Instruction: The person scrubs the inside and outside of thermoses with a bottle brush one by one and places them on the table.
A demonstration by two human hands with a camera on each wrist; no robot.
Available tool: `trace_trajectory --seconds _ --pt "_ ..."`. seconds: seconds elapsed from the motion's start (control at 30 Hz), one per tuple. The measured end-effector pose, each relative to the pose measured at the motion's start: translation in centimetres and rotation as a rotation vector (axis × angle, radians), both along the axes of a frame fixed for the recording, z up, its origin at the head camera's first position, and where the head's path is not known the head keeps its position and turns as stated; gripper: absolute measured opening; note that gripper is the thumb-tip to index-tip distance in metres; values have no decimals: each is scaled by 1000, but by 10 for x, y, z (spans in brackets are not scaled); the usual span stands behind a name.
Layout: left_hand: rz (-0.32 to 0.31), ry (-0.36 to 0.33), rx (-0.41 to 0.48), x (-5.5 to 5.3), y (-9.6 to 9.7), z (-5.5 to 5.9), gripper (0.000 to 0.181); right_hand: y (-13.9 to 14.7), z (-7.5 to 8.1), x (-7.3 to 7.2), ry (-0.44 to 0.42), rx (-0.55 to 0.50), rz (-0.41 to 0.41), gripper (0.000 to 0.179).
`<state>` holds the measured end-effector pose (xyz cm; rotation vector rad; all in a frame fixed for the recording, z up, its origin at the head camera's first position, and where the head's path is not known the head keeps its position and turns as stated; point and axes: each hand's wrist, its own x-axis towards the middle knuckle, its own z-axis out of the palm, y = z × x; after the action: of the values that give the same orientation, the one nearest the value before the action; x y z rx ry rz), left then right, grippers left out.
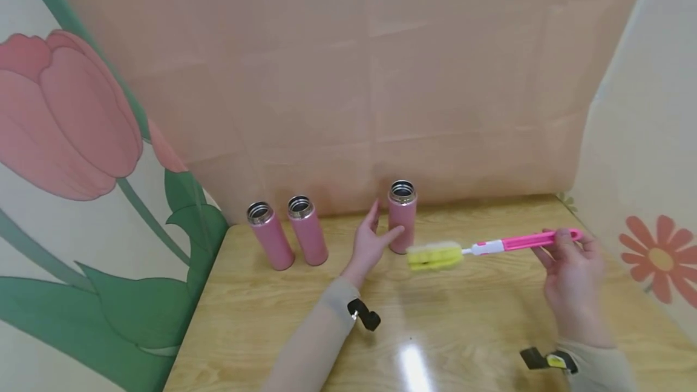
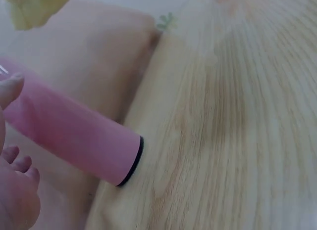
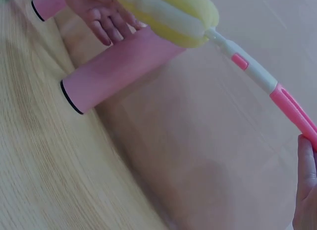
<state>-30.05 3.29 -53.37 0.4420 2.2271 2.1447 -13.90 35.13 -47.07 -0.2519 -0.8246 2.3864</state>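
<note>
So, nearest first: pale sleeves [image 1: 310,343], each w/ a black strap [image 1: 363,314] at the wrist. R hand [image 1: 572,274] pinches the brush [image 1: 490,247] near the far end of its pink handle, about level, yellow-white sponge [image 1: 435,256] pointing L, up off the table [image 1: 245,331]. L hand [image 1: 370,244] is beside the R-most bottle [image 1: 405,213], fingers straight & spread, thumb across its front, no grip on it. Bottle stands upright, mouth uncovered; sponge overlaps its lower R side in the head view. Whether thumb or sponge actually touches it, can't tell from these angles.

Two more pink bottles, far-L one [image 1: 272,238] & mid one [image 1: 308,231], stand uncapped to the L, apart from each other. Behind: pinkish cloth [image 1: 463,77], then flower-print wall [image 1: 661,259] on the R.

Risks, imo: bottle's tall & narrow w/o a grip, so a sideways knock from the sponge or thumb could tip it, prob. toward the cloth. Brush is held at the very end, so a bump on the sponge could twist it in the fingers. A wide L elbow swing might catch the mid one.
</note>
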Motion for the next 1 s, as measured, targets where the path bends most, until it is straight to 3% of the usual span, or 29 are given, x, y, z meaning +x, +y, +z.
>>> trace_trajectory --seconds 0.23,0.57,0.8,1.0 --pt "49 -37 22 -10 19 -2 98 5 -2 4 12 -32 3 18" --pt "27 -31 116 -9 26 -7 82 4 -3 5 2 -31 -5 19" --pt "94 -6 126 -8 20 -10 79 1 -2 3 19 -32 -1 16" --pt "178 17 143 0 10 -17 79 1 -2 3 6 -38 -4 17"
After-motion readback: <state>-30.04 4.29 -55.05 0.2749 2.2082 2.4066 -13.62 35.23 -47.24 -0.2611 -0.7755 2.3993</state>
